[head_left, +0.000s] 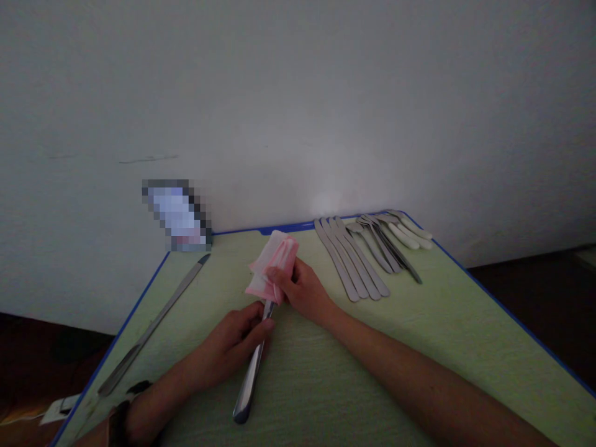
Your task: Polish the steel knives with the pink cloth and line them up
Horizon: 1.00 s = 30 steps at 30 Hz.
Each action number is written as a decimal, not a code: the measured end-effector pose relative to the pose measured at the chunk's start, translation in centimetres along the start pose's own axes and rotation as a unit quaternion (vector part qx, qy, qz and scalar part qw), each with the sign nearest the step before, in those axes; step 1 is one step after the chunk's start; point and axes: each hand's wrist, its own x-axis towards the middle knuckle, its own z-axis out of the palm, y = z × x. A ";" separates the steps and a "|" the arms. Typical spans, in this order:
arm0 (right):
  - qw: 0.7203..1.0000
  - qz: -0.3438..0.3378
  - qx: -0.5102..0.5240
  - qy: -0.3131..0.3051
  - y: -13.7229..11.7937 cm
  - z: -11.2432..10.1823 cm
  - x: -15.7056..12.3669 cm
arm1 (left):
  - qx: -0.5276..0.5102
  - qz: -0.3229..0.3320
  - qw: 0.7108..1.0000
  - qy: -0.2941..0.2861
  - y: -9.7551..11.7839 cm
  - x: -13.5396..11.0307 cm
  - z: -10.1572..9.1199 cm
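Note:
My left hand (pixel 235 338) is closed around the middle of a metal table knife (pixel 249 379), whose handle end points toward me. My right hand (pixel 300 287) grips a pink and white cloth (pixel 272 264) wrapped around the far end of that knife, so the blade is hidden. Both hands sit near the middle of a pale green mat with a blue edge (pixel 279 228).
A second knife (pixel 153 326) lies alone along the mat's left side. At the back right is a row of knives (pixel 351 261) beside several forks and spoons (pixel 393 239). A blurred object (pixel 177 214) leans on the white wall at the back left. Dark floor surrounds the table.

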 end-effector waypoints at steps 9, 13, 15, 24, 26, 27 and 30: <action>1.000 0.003 0.011 0.002 0.0 0.0 0.0 | -0.017 -0.003 1.000 -0.012 0.0 0.2 0.1; 1.000 0.008 0.007 0.006 -0.1 0.0 0.0 | -0.076 -0.015 0.997 -0.003 0.2 -0.1 0.2; 1.000 0.005 0.005 0.003 -0.1 -0.1 0.0 | -0.084 -0.018 0.996 -0.001 0.3 -0.1 0.2; 1.000 -0.011 -0.004 -0.004 0.1 0.0 0.0 | -0.062 -0.012 0.998 0.010 0.6 -0.1 -0.2; 1.000 -0.013 0.001 -0.004 0.0 0.0 0.0 | -0.057 -0.018 0.998 0.005 0.5 -0.1 -0.2; 1.000 -0.012 0.005 -0.005 0.0 0.0 0.0 | -0.055 -0.020 0.998 0.004 0.3 -0.1 -0.2; 1.000 -0.006 0.009 -0.003 0.0 0.1 -0.1 | -0.043 -0.020 0.999 0.002 0.0 0.0 -0.2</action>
